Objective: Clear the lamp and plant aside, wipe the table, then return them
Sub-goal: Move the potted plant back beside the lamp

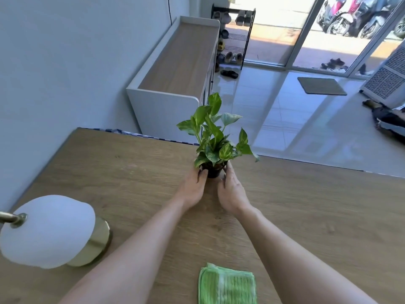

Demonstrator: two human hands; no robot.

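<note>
We are holding the plant (pixel 213 137) by its little pot, left hand (pixel 192 187) and right hand (pixel 230 189) pressing each side. It is sitting far behind the cloth (pixel 226 285), maybe touching the table (pixel 131 172). Whether moving away or returning, we are needing a steady, upright carry.

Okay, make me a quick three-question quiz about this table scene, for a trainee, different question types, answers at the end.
1. True or false: both hands, the left hand and the right hand, are on the plant pot.
2. Multiple choice: where does the folded green cloth lie? A) draped over the lamp; B) flat on the table at the near edge, between the forearms; C) on the floor.
3. Fill in: the lamp with its white shade stands on the person's ____ side of the table.

Key: 1 true; 2 B; 3 left.
</note>
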